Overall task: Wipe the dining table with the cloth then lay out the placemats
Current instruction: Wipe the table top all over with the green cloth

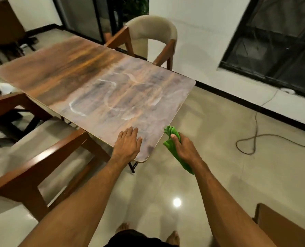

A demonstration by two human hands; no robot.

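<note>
Right hand (pixel 183 148) grips crumpled green cloth (pixel 173 150) beside rounded wooden table (pixel 98 82) corner; left hand (pixel 128 143) rests flat, fingers straight.

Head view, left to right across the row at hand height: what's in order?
Wooden chair → left hand, flat on the table corner → right hand gripping the green cloth, just off the table edge → cable looped on the floor.

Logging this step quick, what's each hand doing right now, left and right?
Left hand: open, fingers straight, resting flat on the dining table near its corner.
Right hand: closed round the green cloth, just off the table's edge.
</note>
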